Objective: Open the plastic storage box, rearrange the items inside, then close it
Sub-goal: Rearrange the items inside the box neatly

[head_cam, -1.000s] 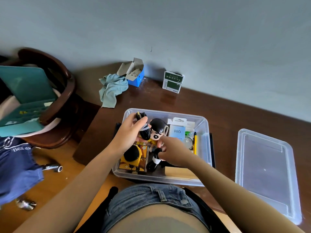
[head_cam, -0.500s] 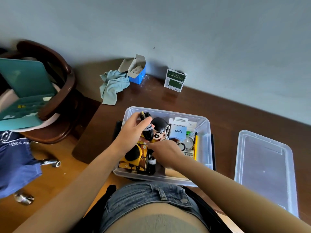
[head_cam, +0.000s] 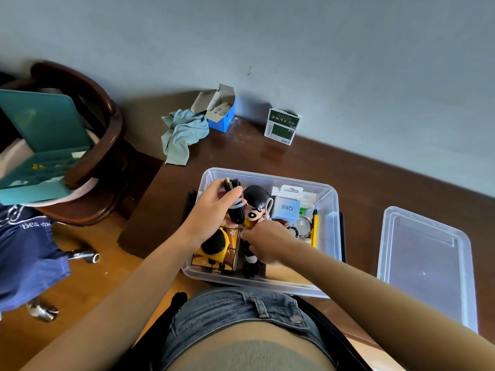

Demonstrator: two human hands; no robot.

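We are mid-rearranging: our left hand (head_cam: 214, 210) grips a coiled black cable bundle (head_cam: 235, 202) above the clear plastic storage box (head_cam: 333, 236) on the dark wooden table (head_cam: 375, 183), while our right hand (head_cam: 267, 241) curls around a black-haired toy figure (head_cam: 254, 204) inside. Next, we judge, each needs a free spot. The transparent lid (head_cam: 423, 263) lies beside the box.

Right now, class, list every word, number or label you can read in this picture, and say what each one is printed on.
"Q88", seen upside down: pale blue card package inside the clear plastic storage box.
"Bea...", partly cut off: white lettering on the dark blue cloth at left.
Green and white carton by the wall: printed lines and barcode, too small to read.
Blue open cardboard box: no readable text.
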